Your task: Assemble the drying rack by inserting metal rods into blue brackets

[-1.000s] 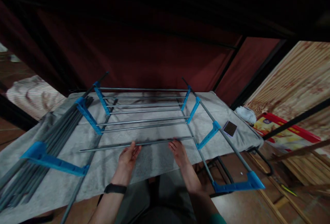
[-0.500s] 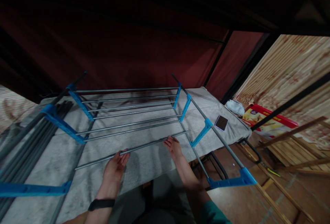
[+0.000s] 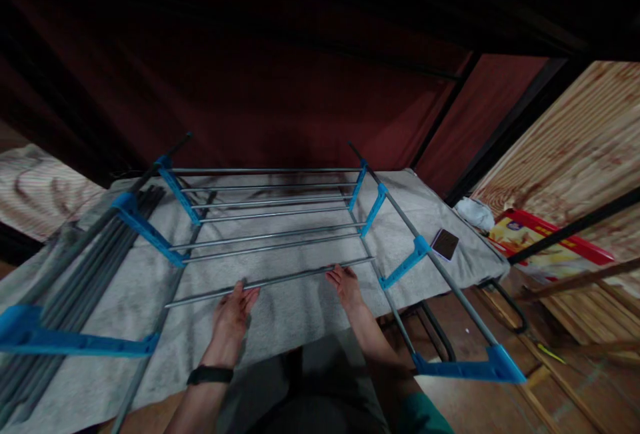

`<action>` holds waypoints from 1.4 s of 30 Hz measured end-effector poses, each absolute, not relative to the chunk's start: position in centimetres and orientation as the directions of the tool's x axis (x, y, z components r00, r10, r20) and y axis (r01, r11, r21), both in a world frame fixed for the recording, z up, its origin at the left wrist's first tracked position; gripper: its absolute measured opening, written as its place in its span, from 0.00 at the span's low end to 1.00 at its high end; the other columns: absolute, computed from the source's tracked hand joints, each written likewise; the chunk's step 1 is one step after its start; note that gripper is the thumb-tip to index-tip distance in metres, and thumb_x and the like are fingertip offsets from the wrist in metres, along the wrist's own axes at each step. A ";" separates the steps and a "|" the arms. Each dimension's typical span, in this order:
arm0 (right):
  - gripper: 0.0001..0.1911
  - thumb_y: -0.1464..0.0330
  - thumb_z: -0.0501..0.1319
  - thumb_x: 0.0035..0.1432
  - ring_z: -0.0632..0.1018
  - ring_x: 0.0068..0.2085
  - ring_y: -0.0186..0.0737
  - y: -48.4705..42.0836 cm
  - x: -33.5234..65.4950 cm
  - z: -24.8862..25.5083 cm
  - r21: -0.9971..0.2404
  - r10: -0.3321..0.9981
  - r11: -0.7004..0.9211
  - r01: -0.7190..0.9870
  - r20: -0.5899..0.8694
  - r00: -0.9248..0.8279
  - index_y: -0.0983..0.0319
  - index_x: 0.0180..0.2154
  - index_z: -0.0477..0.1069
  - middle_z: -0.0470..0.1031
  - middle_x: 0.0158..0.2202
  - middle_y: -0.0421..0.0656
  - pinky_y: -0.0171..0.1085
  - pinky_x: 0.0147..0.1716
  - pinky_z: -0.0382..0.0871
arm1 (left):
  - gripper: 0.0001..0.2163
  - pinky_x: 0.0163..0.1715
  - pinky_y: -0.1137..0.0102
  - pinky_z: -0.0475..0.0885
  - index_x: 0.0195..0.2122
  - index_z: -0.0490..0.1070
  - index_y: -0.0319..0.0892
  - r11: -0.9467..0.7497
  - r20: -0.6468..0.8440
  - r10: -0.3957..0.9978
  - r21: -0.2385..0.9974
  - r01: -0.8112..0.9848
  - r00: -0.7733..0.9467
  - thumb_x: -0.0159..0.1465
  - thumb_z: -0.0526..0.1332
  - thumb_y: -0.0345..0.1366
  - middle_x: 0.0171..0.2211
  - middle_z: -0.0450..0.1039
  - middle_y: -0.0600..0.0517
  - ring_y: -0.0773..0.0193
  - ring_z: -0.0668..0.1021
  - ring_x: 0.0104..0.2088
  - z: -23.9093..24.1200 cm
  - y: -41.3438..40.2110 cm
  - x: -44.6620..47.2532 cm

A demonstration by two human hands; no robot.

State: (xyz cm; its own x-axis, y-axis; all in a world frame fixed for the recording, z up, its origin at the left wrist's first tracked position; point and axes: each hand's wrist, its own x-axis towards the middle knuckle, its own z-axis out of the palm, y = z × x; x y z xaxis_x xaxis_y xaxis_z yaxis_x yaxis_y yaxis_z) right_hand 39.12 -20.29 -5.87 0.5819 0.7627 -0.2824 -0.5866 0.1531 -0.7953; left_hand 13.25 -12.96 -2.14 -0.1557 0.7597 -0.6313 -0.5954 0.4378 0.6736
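Both my hands hold one loose grey metal tube (image 3: 287,277), which lies crosswise over the near part of a rack frame. My left hand (image 3: 234,307) has its fingers round the tube left of its middle. Toward the tube's right end, my right hand (image 3: 345,284) pinches it between thumb and fingers. The frame has blue plastic brackets on both sides, among them a left bracket (image 3: 149,231) and a right bracket (image 3: 405,264). Several fixed tubes, such as a crossbar (image 3: 270,237), span its far part. The loose tube's ends lie near the frame's lower side tubes.
A bundle of grey tubes (image 3: 95,281) lies at the left on the grey cloth (image 3: 300,314). A phone-like dark rectangle (image 3: 445,245) rests to the right of the frame. Beyond the bed's right edge are a red and yellow box (image 3: 545,241) and a wooden ladder-like frame (image 3: 545,381).
The view has turned slightly left, so everything sits farther right. Both hands keep their hold on the tube, which has hardly moved relative to the frame.
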 end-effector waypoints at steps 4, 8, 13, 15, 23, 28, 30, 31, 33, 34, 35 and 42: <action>0.12 0.63 0.74 0.43 0.80 0.34 0.44 -20.3 39.5 -6.9 -0.766 0.787 0.169 -0.620 -0.273 0.552 0.56 0.28 0.72 0.80 0.31 0.42 0.46 0.42 0.78 | 0.08 0.38 0.68 0.80 0.29 0.69 0.35 0.429 -0.621 0.775 0.652 -0.625 -0.115 0.64 0.56 0.21 0.26 0.74 0.49 0.65 0.80 0.28 -2.2 -13.3 12.9; 0.13 0.64 0.74 0.42 0.80 0.37 0.44 -20.6 39.7 -7.2 -0.752 0.809 0.156 -0.641 -0.276 0.520 0.57 0.29 0.73 0.81 0.33 0.42 0.47 0.45 0.76 | 0.10 0.41 0.66 0.80 0.27 0.67 0.36 0.412 -0.609 0.788 0.633 -0.655 -0.093 0.62 0.57 0.18 0.27 0.75 0.49 0.65 0.81 0.30 -2.2 -13.6 12.7; 0.12 0.68 0.73 0.43 0.80 0.35 0.41 -20.9 39.9 -7.8 -0.737 0.794 0.171 -0.654 -0.290 0.534 0.57 0.26 0.70 0.79 0.30 0.39 0.47 0.45 0.76 | 0.11 0.38 0.68 0.80 0.24 0.65 0.37 0.375 -0.591 0.801 0.621 -0.688 -0.097 0.61 0.59 0.18 0.25 0.74 0.51 0.65 0.80 0.28 -2.5 -13.9 12.8; 0.12 0.69 0.72 0.44 0.80 0.33 0.40 -20.9 39.9 -8.0 -0.738 0.782 0.176 -0.652 -0.297 0.548 0.57 0.25 0.68 0.78 0.28 0.37 0.47 0.45 0.76 | 0.11 0.37 0.69 0.80 0.24 0.64 0.37 0.370 -0.585 0.806 0.615 -0.696 -0.089 0.61 0.61 0.19 0.24 0.74 0.50 0.65 0.80 0.28 -2.5 -14.0 12.9; 0.11 0.67 0.72 0.44 0.80 0.31 0.39 -21.1 40.4 -8.7 -0.750 0.770 0.178 -0.637 -0.297 0.565 0.58 0.26 0.70 0.77 0.26 0.36 0.46 0.44 0.76 | 0.08 0.40 0.70 0.79 0.27 0.67 0.37 0.318 -0.579 0.804 0.610 -0.725 -0.135 0.63 0.60 0.21 0.29 0.76 0.47 0.67 0.80 0.29 -2.6 -13.8 12.5; 0.09 0.69 0.71 0.45 0.81 0.34 0.40 -21.3 40.5 -9.0 -0.748 0.787 0.206 -0.631 -0.256 0.561 0.58 0.27 0.70 0.79 0.31 0.38 0.51 0.48 0.74 | 0.06 0.40 0.70 0.79 0.30 0.69 0.36 0.271 -0.561 0.808 0.625 -0.732 -0.181 0.64 0.59 0.23 0.30 0.76 0.46 0.65 0.80 0.31 -2.6 -13.3 11.6; 0.08 0.69 0.70 0.46 0.81 0.35 0.40 -21.5 40.6 -9.1 -0.749 0.800 0.215 -0.627 -0.234 0.553 0.57 0.26 0.70 0.79 0.31 0.37 0.51 0.49 0.74 | 0.05 0.38 0.71 0.78 0.31 0.69 0.37 0.246 -0.549 0.810 0.638 -0.730 -0.207 0.64 0.59 0.23 0.31 0.76 0.45 0.65 0.81 0.32 -2.6 -12.9 11.0; 0.08 0.69 0.69 0.46 0.81 0.36 0.41 -21.5 40.6 -9.1 -0.748 0.802 0.223 -0.625 -0.224 0.554 0.56 0.27 0.70 0.79 0.31 0.37 0.51 0.50 0.74 | 0.05 0.38 0.71 0.78 0.31 0.69 0.37 0.233 -0.544 0.810 0.644 -0.729 -0.221 0.64 0.59 0.23 0.31 0.76 0.46 0.65 0.81 0.32 -2.5 -12.7 10.7; 0.07 0.68 0.68 0.47 0.81 0.38 0.41 -21.6 40.6 -9.2 -0.745 0.802 0.245 -0.620 -0.204 0.562 0.55 0.28 0.71 0.79 0.31 0.36 0.52 0.51 0.73 | 0.06 0.36 0.72 0.78 0.31 0.68 0.38 0.214 -0.538 0.806 0.654 -0.725 -0.247 0.64 0.59 0.23 0.31 0.76 0.46 0.65 0.81 0.32 -2.4 -12.3 10.1; 0.07 0.68 0.68 0.47 0.81 0.38 0.42 -21.7 40.7 -9.2 -0.747 0.798 0.252 -0.615 -0.199 0.569 0.55 0.29 0.71 0.79 0.32 0.37 0.52 0.51 0.73 | 0.06 0.35 0.72 0.78 0.30 0.68 0.38 0.208 -0.537 0.804 0.658 -0.724 -0.257 0.64 0.59 0.23 0.31 0.76 0.46 0.65 0.81 0.32 -2.4 -12.2 9.9; 0.07 0.68 0.68 0.47 0.81 0.39 0.42 -21.7 40.7 -9.3 -0.753 0.795 0.250 -0.609 -0.199 0.573 0.55 0.29 0.71 0.79 0.32 0.37 0.53 0.52 0.72 | 0.07 0.35 0.72 0.78 0.30 0.68 0.38 0.202 -0.535 0.802 0.660 -0.723 -0.265 0.64 0.58 0.23 0.31 0.77 0.46 0.64 0.81 0.31 -2.4 -12.1 9.7; 0.05 0.71 0.66 0.49 0.80 0.41 0.41 -21.6 40.8 -8.9 -0.747 0.818 0.203 -0.633 -0.226 0.529 0.56 0.28 0.71 0.79 0.33 0.38 0.53 0.56 0.69 | 0.08 0.36 0.72 0.78 0.28 0.66 0.38 0.183 -0.535 0.789 0.674 -0.716 -0.302 0.63 0.60 0.23 0.28 0.75 0.49 0.66 0.80 0.29 -2.9 -11.9 9.4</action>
State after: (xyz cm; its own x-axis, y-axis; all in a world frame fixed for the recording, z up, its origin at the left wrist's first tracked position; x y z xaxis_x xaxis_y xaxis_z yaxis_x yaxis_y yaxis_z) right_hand 40.80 -21.58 -8.90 0.5291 0.8179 -0.2262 -0.6328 0.2026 -0.7473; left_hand 9.38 -11.85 -2.93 -0.3019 0.7892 -0.5348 -0.7162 0.1826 0.6736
